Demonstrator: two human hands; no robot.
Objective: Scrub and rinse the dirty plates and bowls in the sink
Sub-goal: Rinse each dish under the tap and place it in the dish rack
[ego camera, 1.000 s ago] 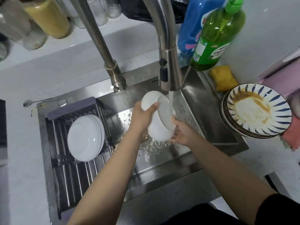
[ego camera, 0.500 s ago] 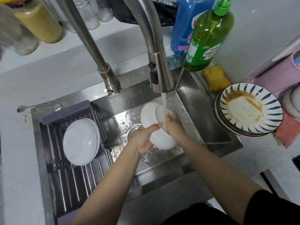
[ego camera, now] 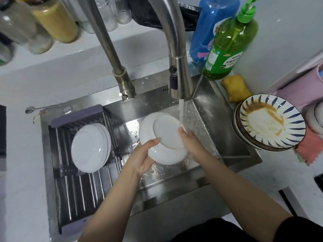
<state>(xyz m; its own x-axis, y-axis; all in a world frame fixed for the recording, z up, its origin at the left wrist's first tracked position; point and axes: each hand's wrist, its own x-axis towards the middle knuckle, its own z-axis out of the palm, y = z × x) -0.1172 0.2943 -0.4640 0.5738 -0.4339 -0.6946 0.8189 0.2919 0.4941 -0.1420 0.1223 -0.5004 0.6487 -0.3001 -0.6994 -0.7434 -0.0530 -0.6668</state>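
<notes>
A white ribbed bowl (ego camera: 162,135) is held bottom-up over the steel sink (ego camera: 206,119), under the running tap (ego camera: 178,75). My left hand (ego camera: 145,154) grips its lower left rim, thumb on the outside. My right hand (ego camera: 189,138) holds the right rim, fingers up at the base where the water stream lands. A stack of blue-striped bowls (ego camera: 269,123), the top one smeared with brown sauce, sits on the counter at the right. Clean white plates (ego camera: 90,147) lean in the drying rack (ego camera: 78,189) at the left.
Green soap bottle (ego camera: 229,42) and blue bottle (ego camera: 209,27) stand behind the sink. A yellow sponge (ego camera: 236,88) lies beside them. Pink cloth (ego camera: 311,149) is under the dirty stack. Jars (ego camera: 54,20) line the back ledge; a spoon (ego camera: 47,107) lies on the left counter.
The bowl has been turned from upright on edge to bottom-up under the stream. My right hand moved from its lower side up to the base, and my left slid down to the lower rim.
</notes>
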